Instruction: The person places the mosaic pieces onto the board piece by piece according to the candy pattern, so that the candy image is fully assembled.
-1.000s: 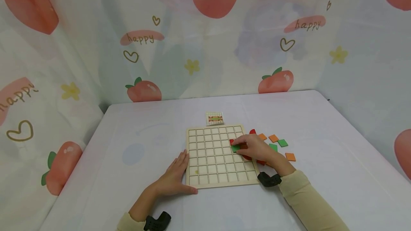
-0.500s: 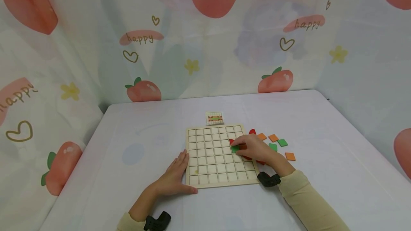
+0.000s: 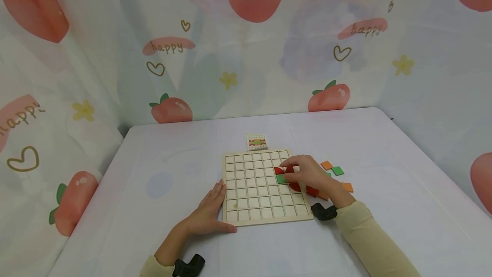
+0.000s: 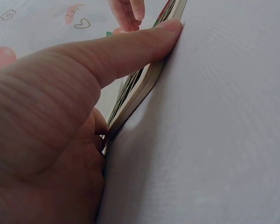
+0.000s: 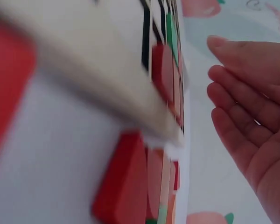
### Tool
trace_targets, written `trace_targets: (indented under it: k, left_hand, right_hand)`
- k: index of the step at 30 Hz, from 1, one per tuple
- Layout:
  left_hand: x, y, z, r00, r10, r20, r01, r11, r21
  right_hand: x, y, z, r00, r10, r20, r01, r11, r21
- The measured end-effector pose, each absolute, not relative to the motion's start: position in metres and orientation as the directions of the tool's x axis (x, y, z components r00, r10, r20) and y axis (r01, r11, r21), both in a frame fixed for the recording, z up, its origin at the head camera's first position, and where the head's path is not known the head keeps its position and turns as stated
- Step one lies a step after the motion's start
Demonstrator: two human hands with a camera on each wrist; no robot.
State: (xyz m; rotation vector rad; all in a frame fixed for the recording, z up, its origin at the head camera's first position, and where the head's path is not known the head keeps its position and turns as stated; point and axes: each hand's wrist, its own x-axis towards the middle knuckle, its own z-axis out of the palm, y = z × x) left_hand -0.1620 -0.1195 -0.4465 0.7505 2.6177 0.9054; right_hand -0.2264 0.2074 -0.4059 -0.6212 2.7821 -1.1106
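Observation:
A light wooden grid board (image 3: 269,222) lies flat on the table. My left hand (image 3: 207,210) lies along its left side, fingers extended and thumb reaching the near corner; in the left wrist view the thumb (image 4: 126,51) touches the board's edge. Over the board's right part, my right hand (image 3: 309,173) hovers with loosely bent fingers and nothing between them, as the right wrist view confirms. Beneath its fingertips a green tile (image 3: 281,179) and a red tile (image 3: 278,170) sit in grid cells. A red rounded piece (image 3: 294,187) also lies on the board, partly hidden by that hand.
A small pattern card (image 3: 256,142) lies beyond the board's far edge. Loose tiles are scattered to the right, among them an orange tile (image 3: 326,165), a green one (image 3: 338,170) and a red one (image 3: 312,191). A printed cloth backdrop (image 3: 253,67) surrounds the table.
My right hand has come up off the green tile, its fingers parting and shifting slightly away and right, so more of the red pieces shows. The left hand stays put.

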Motion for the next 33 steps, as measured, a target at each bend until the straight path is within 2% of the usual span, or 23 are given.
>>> trace_targets:
  k: [6,12,20,27,33]
  left_hand:
    - [-0.162,-0.120,-0.448,-0.831,0.551,-0.081,0.383,0.672,0.634]
    - [-0.162,-0.120,-0.450,-0.830,0.552,-0.077,0.388,0.673,0.630]
    - [-0.161,-0.119,-0.447,-0.832,0.549,-0.079,0.380,0.668,0.640]
    - [-0.162,-0.119,-0.448,-0.830,0.551,-0.082,0.384,0.672,0.633]
    - [-0.162,-0.119,-0.448,-0.831,0.550,-0.083,0.378,0.668,0.641]
  right_hand:
    - [-0.233,0.225,-0.405,-0.957,-0.289,0.018,-0.225,0.700,-0.678]
    - [-0.225,0.240,-0.407,-0.969,-0.247,-0.021,-0.162,0.697,-0.699]
    - [-0.210,0.253,-0.408,-0.964,-0.265,0.010,-0.199,0.699,-0.687]
    - [-0.199,0.261,-0.408,-0.968,-0.248,-0.034,-0.158,0.711,-0.685]
    - [-0.194,0.262,-0.407,-0.958,-0.286,-0.020,-0.198,0.709,-0.677]
